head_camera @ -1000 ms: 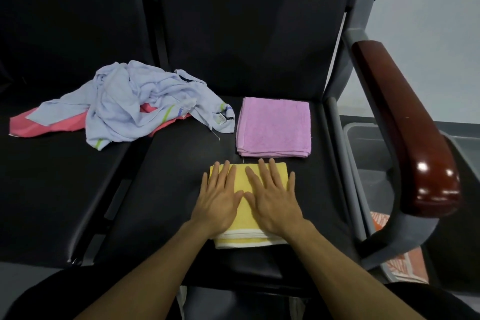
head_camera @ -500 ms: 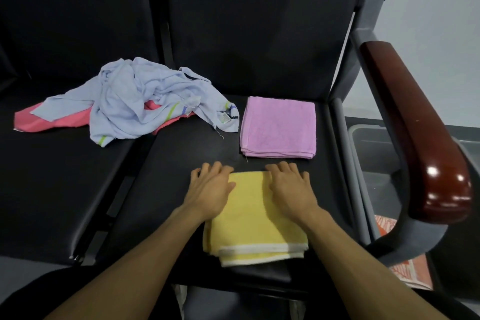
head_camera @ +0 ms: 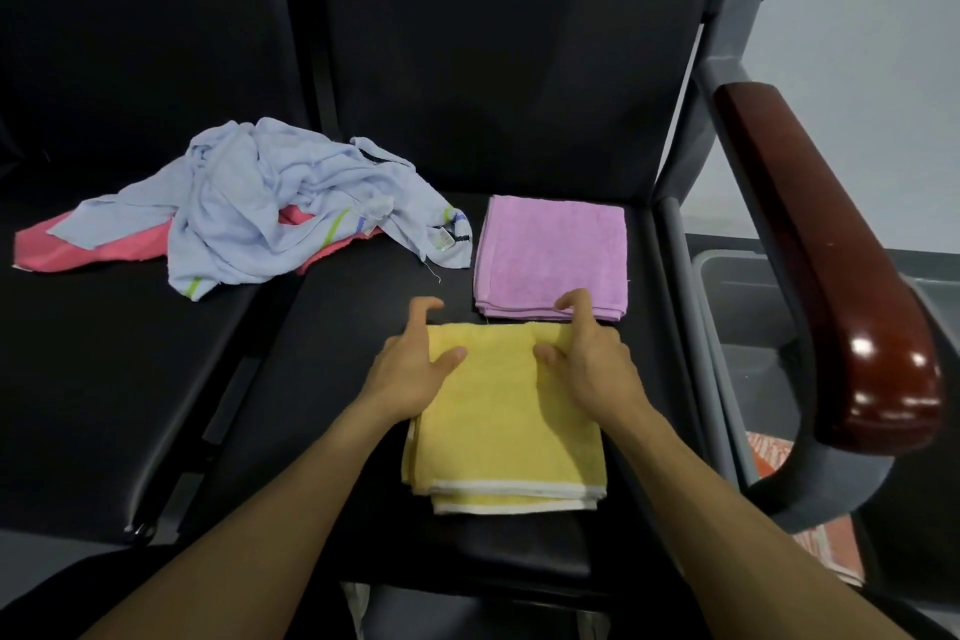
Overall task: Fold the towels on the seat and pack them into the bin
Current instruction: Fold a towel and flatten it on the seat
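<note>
Fingers (head_camera: 579,307) of both hands curl round the yellow towel's (head_camera: 504,421) far corners, frame centre; grey bin (head_camera: 748,296) right holds an orange-patterned cloth (head_camera: 774,457).

Armrest (head_camera: 831,276) hides most of the bin (head_camera: 748,296).

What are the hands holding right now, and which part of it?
Both hands grip the folded yellow towel at its far edge: the left hand at the far left corner, the right hand at the far right corner.

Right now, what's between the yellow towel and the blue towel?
Just bare black seat between the yellow towel and blue towel, seen from the head camera.
</note>
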Motion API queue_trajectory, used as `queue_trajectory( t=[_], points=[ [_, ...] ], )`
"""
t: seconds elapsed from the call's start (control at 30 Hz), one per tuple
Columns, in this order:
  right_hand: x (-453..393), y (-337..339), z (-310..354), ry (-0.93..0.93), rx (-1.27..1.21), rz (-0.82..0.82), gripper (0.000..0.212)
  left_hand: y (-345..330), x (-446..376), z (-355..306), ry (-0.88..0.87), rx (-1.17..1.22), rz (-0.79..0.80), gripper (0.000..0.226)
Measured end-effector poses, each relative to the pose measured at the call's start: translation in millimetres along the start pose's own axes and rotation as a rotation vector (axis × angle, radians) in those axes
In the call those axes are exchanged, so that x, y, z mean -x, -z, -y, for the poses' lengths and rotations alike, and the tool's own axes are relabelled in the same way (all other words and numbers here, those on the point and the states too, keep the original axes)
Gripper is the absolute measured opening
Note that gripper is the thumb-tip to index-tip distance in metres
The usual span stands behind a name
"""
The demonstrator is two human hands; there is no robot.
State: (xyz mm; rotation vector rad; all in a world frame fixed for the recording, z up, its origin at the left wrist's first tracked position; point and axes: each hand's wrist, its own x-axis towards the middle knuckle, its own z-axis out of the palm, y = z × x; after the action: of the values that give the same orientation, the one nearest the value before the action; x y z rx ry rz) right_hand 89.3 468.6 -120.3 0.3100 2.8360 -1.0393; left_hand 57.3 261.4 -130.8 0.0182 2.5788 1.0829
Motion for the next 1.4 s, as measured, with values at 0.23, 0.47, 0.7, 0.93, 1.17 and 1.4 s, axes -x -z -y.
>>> queue_trajectory(
  t=[0.23,0.47,0.7,0.93,1.17,1.4],
  points=[
    [-3.0,4.7,1.2,-0.142,-0.288,0.080,0.048,4.8,6.2,-5.5,0.015,0.078,0.137,0.060],
    [2.3,-1.9,-2.0,-0.016,-0.262,-0.075,0.021,7.4,11.5,-14.6,-0.032,0.122,-0.062,0.020],
    [4.6,10.0,1.2,0.111,-0.144,0.112,0.069,6.9,15.9,-24.8,-0.145,0.068,0.034,0.058],
    [-12.6,17.4,-3.6,0.081,-0.317,-0.264,0.026,2.3,-8.3,-46.8,-0.161,0.180,-0.241,0.023],
    [-46.8,25.9,-7.8,-0.029,-0.510,-0.439,0.015,-3.9,-48.5,-72.3,-0.204,0.316,-0.300,0.016],
    [-64.1,33.5,-9.2,0.010,-0.336,-0.305,0.058,-8.7,-59.0,-72.0,-0.282,0.158,-0.084,0.053]
  ],
)
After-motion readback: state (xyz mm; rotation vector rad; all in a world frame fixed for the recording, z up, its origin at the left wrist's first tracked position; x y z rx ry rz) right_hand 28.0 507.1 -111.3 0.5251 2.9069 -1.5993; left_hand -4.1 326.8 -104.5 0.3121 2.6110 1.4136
